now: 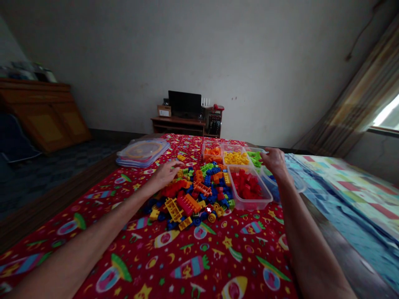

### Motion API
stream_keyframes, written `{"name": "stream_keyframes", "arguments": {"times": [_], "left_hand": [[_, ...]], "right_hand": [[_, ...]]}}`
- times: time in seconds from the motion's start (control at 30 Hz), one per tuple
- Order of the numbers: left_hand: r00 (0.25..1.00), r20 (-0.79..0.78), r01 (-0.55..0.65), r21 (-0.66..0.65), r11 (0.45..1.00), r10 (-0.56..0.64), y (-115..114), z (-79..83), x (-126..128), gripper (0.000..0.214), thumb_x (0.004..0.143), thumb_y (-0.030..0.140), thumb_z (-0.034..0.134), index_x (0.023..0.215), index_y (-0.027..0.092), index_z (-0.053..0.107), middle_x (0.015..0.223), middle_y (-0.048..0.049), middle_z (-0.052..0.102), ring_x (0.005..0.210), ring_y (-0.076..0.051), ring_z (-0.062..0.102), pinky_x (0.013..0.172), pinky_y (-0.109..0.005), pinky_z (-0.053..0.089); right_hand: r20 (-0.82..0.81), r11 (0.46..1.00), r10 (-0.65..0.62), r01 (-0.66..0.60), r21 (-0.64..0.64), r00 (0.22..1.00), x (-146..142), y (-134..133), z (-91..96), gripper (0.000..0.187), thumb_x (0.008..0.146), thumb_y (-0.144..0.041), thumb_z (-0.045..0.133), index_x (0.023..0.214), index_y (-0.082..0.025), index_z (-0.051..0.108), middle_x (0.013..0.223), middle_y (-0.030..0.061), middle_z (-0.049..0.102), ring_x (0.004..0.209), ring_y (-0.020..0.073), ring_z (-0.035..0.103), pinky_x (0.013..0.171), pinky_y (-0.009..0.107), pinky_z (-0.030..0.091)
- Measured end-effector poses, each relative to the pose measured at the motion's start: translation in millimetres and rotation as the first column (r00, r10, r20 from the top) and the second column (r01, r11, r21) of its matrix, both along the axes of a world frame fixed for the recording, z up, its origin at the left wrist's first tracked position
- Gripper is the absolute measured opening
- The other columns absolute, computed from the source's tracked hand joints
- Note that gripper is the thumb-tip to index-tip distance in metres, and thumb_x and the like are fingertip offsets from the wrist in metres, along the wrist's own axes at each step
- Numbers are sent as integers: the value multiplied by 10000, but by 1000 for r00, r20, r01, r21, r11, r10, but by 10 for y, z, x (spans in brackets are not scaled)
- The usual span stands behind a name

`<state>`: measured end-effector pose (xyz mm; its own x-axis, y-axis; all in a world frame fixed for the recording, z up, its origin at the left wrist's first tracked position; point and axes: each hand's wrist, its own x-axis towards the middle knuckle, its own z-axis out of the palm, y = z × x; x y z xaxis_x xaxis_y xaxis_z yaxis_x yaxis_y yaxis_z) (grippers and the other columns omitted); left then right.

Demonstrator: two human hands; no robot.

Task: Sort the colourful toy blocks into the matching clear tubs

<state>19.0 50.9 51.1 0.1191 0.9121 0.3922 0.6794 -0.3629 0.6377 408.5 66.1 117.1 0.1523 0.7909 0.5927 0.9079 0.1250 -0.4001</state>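
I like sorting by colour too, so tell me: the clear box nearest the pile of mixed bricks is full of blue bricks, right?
Not quite. In the head view, the clear box nearest the pile of mixed bricks is full of red bricks, not blue ones. The rest is right: it sits right beside the pile.

A pile of bricks (193,195) lies on the cloth (218,257), with tubs (249,189) to its right. Stacked lids (142,152) sit far left; the left hand (166,172) rests on the pile's far-left edge.

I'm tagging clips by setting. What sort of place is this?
Likely a room in a home: a patterned red cloth with toy bricks, a monitor on a low desk, and a curtained window.
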Motion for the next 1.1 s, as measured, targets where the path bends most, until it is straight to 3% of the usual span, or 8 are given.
{"name": "stream_keyframes", "arguments": {"times": [0.17, 0.37, 0.53, 0.7, 0.9, 1.1], "left_hand": [[991, -123, 55, 29, 998, -51, 230, -104, -21, 404, 728, 375, 514, 1036, 181, 690, 1079, -89, 696, 1034, -265, 612, 939, -368, 447], [976, -179, 105, -133, 986, -128, 488, -194, 53, 286, 633, 339, 592, 827, 172, 719, 797, -57, 720, 762, -246, 652, 688, -309, 498], [985, -159, 55, -80, 995, -67, 457, -195, 38, 349, 651, 335, 550, 899, 155, 718, 741, -41, 697, 678, -199, 624, 625, -269, 472], [964, -220, 150, -1, 989, -146, 381, -102, 29, 288, 659, 301, 542, 837, 200, 746, 784, -42, 694, 693, -172, 594, 662, -248, 463], [965, -89, 229, -171, 958, -246, 436, -151, 105, 274, 604, 357, 642, 820, 228, 750, 679, -14, 708, 616, -181, 596, 535, -237, 445], [962, -33, 255, -230, 939, -270, 478, -219, 114, 306, 567, 361, 666, 809, 184, 726, 646, -5, 691, 593, -172, 598, 529, -231, 449]], "right_hand": [[-89, 996, 91, -91, 2, 992, -284, -126, 138, 346, 798, -211, 465, 987, -60, 712, 627, 97, 672, 637, 169, 639, 630, 269, 419], [42, 955, 298, -297, -21, 954, -708, -309, 193, 287, 820, -202, 439, 803, -133, 718, 650, 57, 677, 600, 123, 607, 587, 221, 376], [152, 922, 386, -376, -89, 910, -893, -351, 110, 270, 836, -205, 446, 725, -152, 686, 620, 42, 651, 551, 105, 540, 536, 222, 301], [221, 921, 389, -368, -130, 894, -1017, -423, 80, 267, 838, -183, 440, 692, -153, 661, 574, 24, 578, 509, 87, 451, 514, 244, 232], [228, 911, 406, -372, -180, 885, -1113, -565, 131, 294, 844, -158, 430, 609, -152, 607, 536, -6, 488, 482, 70, 301, 512, 263, 182], [242, 905, 422, -389, -174, 874, -1134, -469, -10, 270, 856, -197, 441, 663, -161, 627, 574, 7, 528, 501, 81, 350, 524, 259, 198]]}}
